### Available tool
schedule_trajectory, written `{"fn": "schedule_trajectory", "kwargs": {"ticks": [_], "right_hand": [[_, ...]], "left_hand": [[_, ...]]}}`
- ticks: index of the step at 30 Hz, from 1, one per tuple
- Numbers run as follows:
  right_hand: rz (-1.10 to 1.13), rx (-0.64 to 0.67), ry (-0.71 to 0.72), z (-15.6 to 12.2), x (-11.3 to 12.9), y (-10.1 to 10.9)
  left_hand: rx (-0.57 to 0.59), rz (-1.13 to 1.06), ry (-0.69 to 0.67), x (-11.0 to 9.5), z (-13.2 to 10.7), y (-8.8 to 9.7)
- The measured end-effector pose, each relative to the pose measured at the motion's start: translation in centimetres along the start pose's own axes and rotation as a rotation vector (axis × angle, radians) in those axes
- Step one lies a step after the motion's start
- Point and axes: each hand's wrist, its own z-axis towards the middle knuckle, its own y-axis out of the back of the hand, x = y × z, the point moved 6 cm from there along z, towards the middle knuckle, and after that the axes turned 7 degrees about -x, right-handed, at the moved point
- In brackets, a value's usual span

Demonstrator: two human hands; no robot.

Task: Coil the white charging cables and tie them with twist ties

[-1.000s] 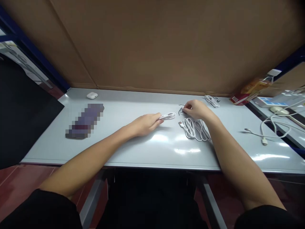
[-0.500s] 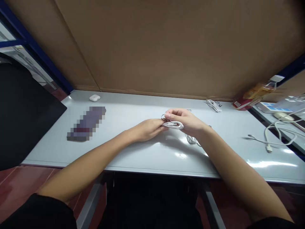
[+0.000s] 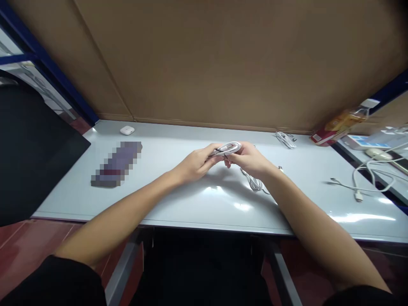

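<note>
Left hand: Your left hand [image 3: 194,163] was closed on the near end of the coiled white cable [image 3: 228,148], with the fingertips pinching it.
Right hand: Your right hand [image 3: 247,160] gripped the same bundle from the other side, its fingers curled under it.
Cable: It was held between both hands just above the middle of the table [image 3: 178,204], lying almost level.
Dark strand: A thin dark strand [image 3: 225,155] showed at your right fingertips, too small to make out further.
Loose cable: A loose white cable [image 3: 256,184] lay on the table beside your right wrist.
Far edge: A small cable bundle [image 3: 285,139] lay near the back right, and an earbud case [image 3: 127,130] at the back left.
</note>
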Motion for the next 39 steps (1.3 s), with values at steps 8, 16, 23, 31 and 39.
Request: {"fn": "schedule_trajectory", "kwargs": {"ticks": [8, 16, 23, 31, 39], "right_hand": [[-0.042, -0.055, 0.03, 0.0, -0.1, 0.8], [-0.452, -0.396, 0.515, -1.2, 2.8, 1.5], [-0.668, -0.357, 0.652, -1.0, 1.5, -0.8], [-0.747, -0.35, 0.586, -0.7, 0.2, -0.8], [-0.797, -0.308, 0.53, -0.4, -0.1, -1.3]], "left_hand": [[-0.055, 0.135, -0.059, -0.4, 0.2, 0.5], [-0.016, 0.427, 0.069, 1.6, -0.1, 0.6], [-0.011, 0.504, 0.049, 2.3, -0.4, -0.1], [0.008, 0.564, 0.074, 2.6, -0.3, -0.4], [0.015, 0.694, 0.124, 2.1, -0.3, -0.5]]}}
